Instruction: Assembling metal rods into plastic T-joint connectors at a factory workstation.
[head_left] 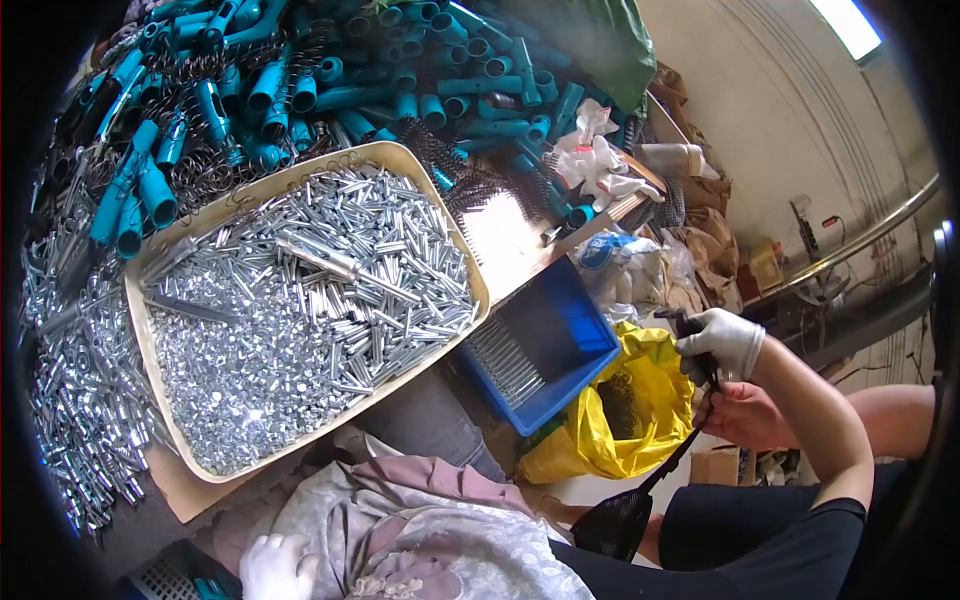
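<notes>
My right hand (727, 342), in a white glove, is raised on the right and closed around a black strap (673, 462). The strap runs down to a black mesh piece (612, 524) hanging near the legs. Just below my glove, another person's bare hand (748, 414) grips the same strap. My left hand (275, 568), also gloved in white, rests on the grey patterned cloth (430, 530) over my lap. Its fingers look loosely apart, and the lower edge cuts part of it off. Left of centre sits a cream tray (388, 152) full of small metal pins and short metal pieces.
A blue bin (570, 365) with metal rods stands beside the tray, near a yellow sack (550, 462). Teal tubular parts (480, 88) and dark springs are heaped behind. Loose metal parts (85, 400) pile up on the left. A metal rail (860, 240) crosses at right.
</notes>
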